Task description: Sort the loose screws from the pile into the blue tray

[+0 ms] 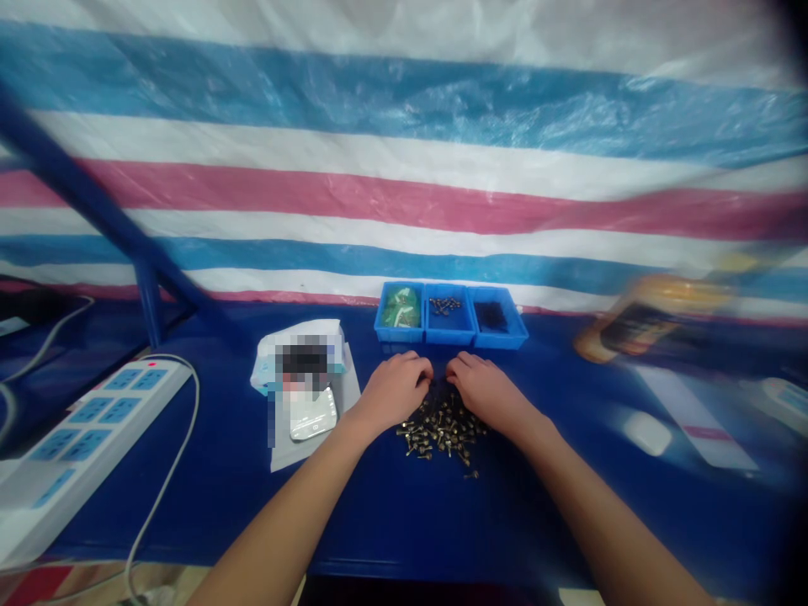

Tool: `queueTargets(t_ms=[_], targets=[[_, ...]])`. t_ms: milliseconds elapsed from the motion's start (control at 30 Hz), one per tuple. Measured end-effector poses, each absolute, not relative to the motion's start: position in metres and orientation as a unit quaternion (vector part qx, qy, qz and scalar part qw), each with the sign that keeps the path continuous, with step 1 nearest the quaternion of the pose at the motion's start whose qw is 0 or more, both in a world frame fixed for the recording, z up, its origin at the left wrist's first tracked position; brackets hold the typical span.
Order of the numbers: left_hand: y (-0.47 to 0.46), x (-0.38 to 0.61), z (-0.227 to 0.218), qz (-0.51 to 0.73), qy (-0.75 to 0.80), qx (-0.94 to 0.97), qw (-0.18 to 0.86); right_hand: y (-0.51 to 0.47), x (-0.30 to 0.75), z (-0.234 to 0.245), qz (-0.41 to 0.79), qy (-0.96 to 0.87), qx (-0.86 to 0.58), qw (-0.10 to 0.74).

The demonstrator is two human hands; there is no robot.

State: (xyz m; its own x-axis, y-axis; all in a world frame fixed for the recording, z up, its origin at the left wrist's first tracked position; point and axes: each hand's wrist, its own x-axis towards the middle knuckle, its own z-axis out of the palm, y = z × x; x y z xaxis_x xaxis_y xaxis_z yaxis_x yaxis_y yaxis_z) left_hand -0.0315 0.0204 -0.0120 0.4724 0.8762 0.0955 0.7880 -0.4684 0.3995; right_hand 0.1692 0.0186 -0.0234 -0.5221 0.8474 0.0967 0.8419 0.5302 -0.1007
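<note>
My left hand (395, 391) and my right hand (486, 391) rest palm down on the dark blue table, fingertips curled toward each other. Both sit at the far edge of a loose pile of small brass screw-like parts (442, 436), and the fingers hide whether they hold any. Beyond the hands stand several blue plastic bins in a row: one with green-wrapped items (400, 309), one with small metal parts (448, 309), and one with dark small parts (492, 318).
A white power strip (82, 446) with a grey cable lies at the left. A phone (314, 412) rests on a white sheet beside a pixelated packet (296, 362). A blurred bottle (650, 320) lies at the right. A striped plastic sheet (404, 194) hangs behind a blue metal bar (107, 202).
</note>
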Motion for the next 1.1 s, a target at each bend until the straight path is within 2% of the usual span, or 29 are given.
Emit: queueTargets(t_ms=[333,500,633,800,867,1100], targets=[[0.021,-0.031,-0.013,0.15,0.492,0.845,0.148,0.013,0.166,-0.023,-0.048,-0.867,-0.493,0.052],[0.021,-0.032,-0.012,0.153,0.489,0.845,0.153,0.013,0.167,-0.026,-0.03,-0.863,-0.501,0.063],[0.02,-0.031,-0.011,0.15,0.487,0.846,0.155,0.018,0.173,-0.027,0.051,-0.853,-0.501,0.138],[0.021,-0.028,-0.008,0.199,0.489,0.834,0.161,0.022,0.172,-0.023,0.215,-0.789,-0.469,0.334],[0.021,-0.026,-0.005,0.237,0.482,0.824,0.179,0.021,0.167,-0.021,0.274,-0.745,-0.47,0.385],[0.019,-0.022,0.004,0.307,0.456,0.807,0.216,0.014,0.151,-0.017,0.471,-0.617,-0.449,0.442]])
